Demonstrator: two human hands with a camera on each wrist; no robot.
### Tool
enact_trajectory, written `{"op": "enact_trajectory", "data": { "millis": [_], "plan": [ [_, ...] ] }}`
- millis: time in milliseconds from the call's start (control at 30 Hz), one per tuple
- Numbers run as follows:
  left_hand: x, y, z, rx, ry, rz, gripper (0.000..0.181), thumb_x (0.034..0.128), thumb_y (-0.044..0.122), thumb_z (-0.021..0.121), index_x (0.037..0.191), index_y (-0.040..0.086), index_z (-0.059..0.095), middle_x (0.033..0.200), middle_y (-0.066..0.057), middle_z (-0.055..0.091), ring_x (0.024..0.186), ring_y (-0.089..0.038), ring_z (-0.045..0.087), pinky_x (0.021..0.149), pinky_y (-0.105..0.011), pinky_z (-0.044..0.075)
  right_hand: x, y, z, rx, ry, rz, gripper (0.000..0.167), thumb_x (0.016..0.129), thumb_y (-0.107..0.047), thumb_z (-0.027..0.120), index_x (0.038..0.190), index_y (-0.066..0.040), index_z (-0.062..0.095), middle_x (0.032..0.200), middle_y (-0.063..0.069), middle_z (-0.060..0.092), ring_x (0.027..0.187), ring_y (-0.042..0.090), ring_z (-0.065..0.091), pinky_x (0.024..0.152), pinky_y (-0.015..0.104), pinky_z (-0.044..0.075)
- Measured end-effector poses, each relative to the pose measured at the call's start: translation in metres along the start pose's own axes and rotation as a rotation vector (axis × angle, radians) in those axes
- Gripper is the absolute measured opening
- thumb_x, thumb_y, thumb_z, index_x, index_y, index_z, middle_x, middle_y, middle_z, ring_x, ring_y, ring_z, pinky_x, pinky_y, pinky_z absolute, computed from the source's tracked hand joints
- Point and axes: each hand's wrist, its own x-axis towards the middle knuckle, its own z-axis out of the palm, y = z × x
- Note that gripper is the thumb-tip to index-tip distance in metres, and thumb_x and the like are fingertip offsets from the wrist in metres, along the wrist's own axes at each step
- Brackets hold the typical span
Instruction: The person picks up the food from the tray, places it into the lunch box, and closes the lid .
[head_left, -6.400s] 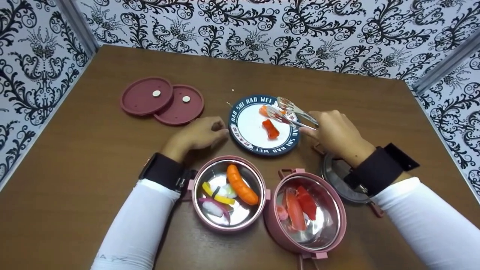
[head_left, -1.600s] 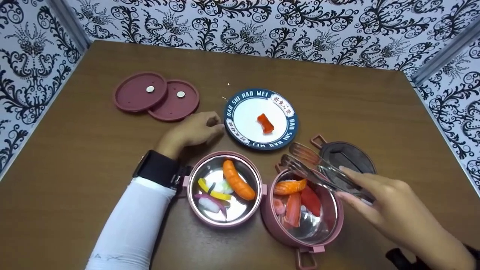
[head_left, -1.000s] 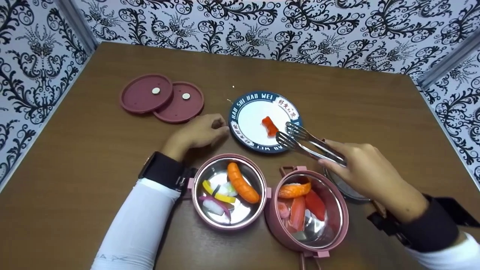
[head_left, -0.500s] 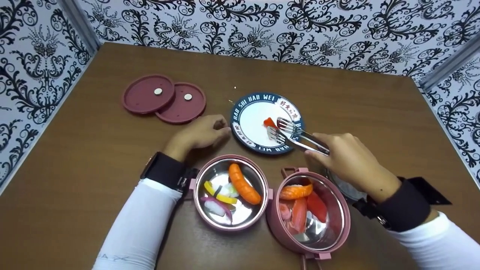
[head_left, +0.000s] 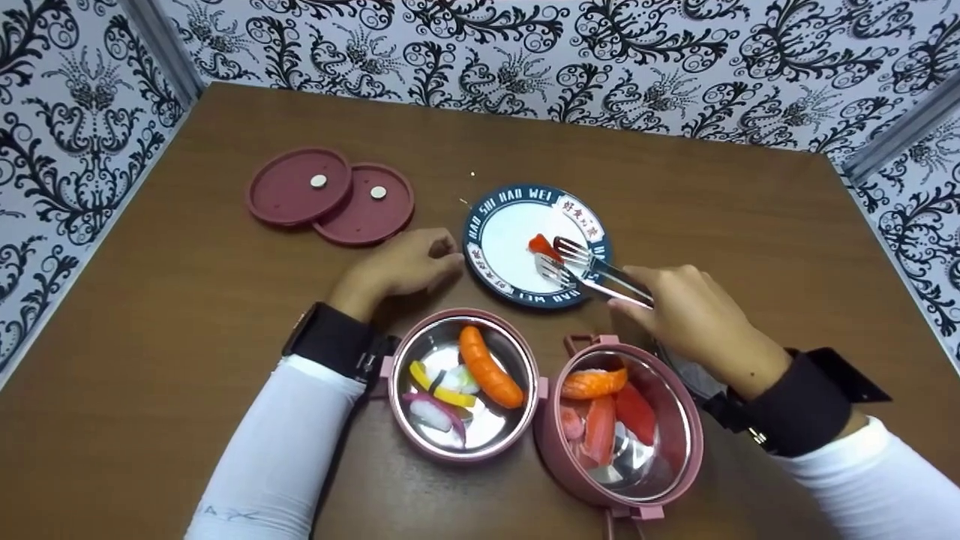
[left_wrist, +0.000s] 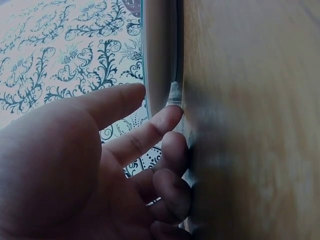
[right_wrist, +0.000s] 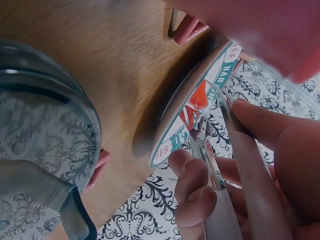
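The tongs (head_left: 598,265), gripped in the right hand (head_left: 686,311), moved inside the plate's rim (head_left: 475,223) (left hand (head_left: 401,266) relaxed outside).

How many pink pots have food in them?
2. The left pot sits near the left hand, with a sausage inside. The right pot is beside it, nearer you than the tongs, holding orange and red food. None seem hidden.

In the head view, the tongs (head_left: 597,267) partly cover the red piece (head_left: 541,244), the right hand (head_left: 694,319) obscures part of the grey round item (head_left: 696,379), and the view's edges crop both sleeves (head_left: 274,450). A blurred, cropped pink shape (right_wrist: 280,30) occupies the right wrist view's upper corner.
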Motion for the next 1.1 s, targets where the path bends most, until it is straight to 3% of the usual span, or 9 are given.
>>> {"op": "enact_trajectory", "data": {
  "millis": [333,567,700,833,1033,1100],
  "plan": [
    [0.000,0.000,0.001,-0.002,-0.007,-0.008,0.029,0.1007,0.038,0.055,0.114,0.013,0.061,0.084,-0.007,0.064,0.074,-0.021,0.061,0.082,-0.037,0.048,-0.003,0.003,0.004,0.012,0.035,-0.016,0.033,0.094,-0.025,0.070,0.119,-0.004,0.070,0.083,0.008,0.069,0.062,0.019,0.056,0.054,0.031,0.042],
    [0.001,-0.001,0.001,0.014,-0.003,0.001,0.031,0.1006,0.037,0.055,0.116,0.011,0.061,0.109,-0.010,0.066,0.098,-0.026,0.060,0.091,-0.041,0.048,-0.008,0.004,0.004,0.032,0.055,-0.031,0.033,0.094,-0.023,0.071,0.121,-0.004,0.070,0.086,0.008,0.069,0.063,0.018,0.055,0.057,0.032,0.042],
    [0.001,0.000,0.000,0.015,0.002,-0.005,0.030,0.1004,0.037,0.055,0.115,0.011,0.062,0.112,-0.011,0.066,0.101,-0.028,0.060,0.093,-0.042,0.048,-0.015,0.004,0.001,0.034,0.101,-0.053,0.032,0.094,-0.024,0.071,0.120,-0.005,0.070,0.088,0.008,0.071,0.065,0.019,0.057,0.059,0.034,0.044],
    [0.000,0.001,0.000,0.020,0.000,-0.007,0.030,0.1002,0.036,0.056,0.115,0.011,0.062,0.116,-0.012,0.066,0.105,-0.029,0.060,0.098,-0.044,0.046,-0.030,0.004,-0.004,0.023,0.163,-0.086,0.033,0.093,-0.026,0.071,0.120,-0.007,0.071,0.087,0.006,0.073,0.065,0.017,0.057,0.060,0.036,0.044],
    [0.000,0.001,0.000,0.015,-0.003,-0.007,0.031,0.1001,0.036,0.056,0.117,0.011,0.062,0.121,-0.012,0.066,0.111,-0.028,0.059,0.103,-0.045,0.045,-0.070,0.000,-0.014,-0.029,0.246,-0.110,0.038,0.089,-0.024,0.076,0.123,-0.006,0.070,0.097,0.009,0.077,0.070,0.018,0.066,0.064,0.042,0.051],
    [0.000,0.000,-0.001,0.015,0.002,-0.005,0.031,0.1001,0.037,0.056,0.117,0.011,0.062,0.121,-0.012,0.066,0.111,-0.029,0.059,0.103,-0.045,0.045,-0.084,-0.001,-0.018,-0.042,0.270,-0.101,0.039,0.087,-0.023,0.078,0.122,-0.007,0.071,0.096,0.009,0.077,0.066,0.014,0.062,0.061,0.037,0.049]
  ]
}}
